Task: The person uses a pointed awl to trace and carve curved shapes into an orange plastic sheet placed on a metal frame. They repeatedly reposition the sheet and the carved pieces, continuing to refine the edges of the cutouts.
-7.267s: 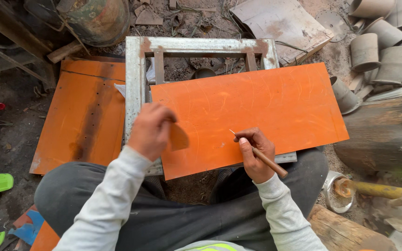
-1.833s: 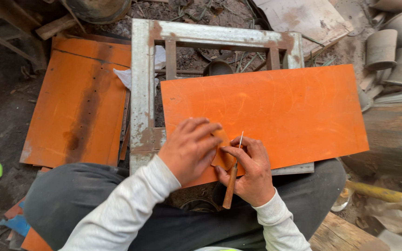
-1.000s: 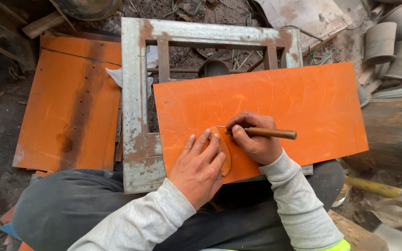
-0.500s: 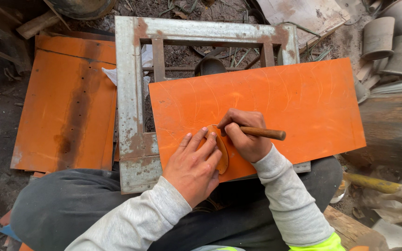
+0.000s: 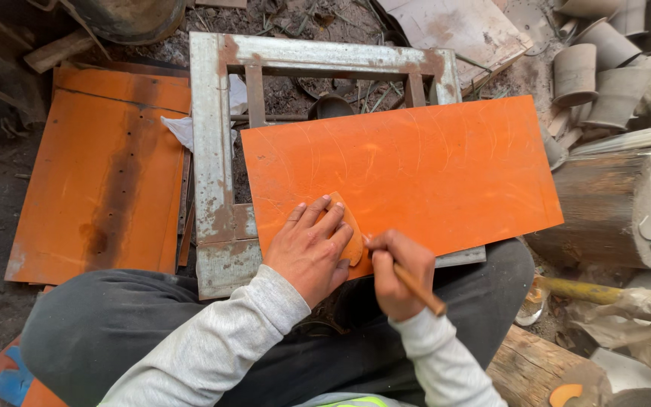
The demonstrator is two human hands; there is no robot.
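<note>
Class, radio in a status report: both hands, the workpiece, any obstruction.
Left hand flat on small orange template. Right hand grips wooden-handled scriber. Orange sheet on metal frame. Nothing blocking.

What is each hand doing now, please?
Left hand: open, flat on the template.
Right hand: closed, holding the scriber.
</note>
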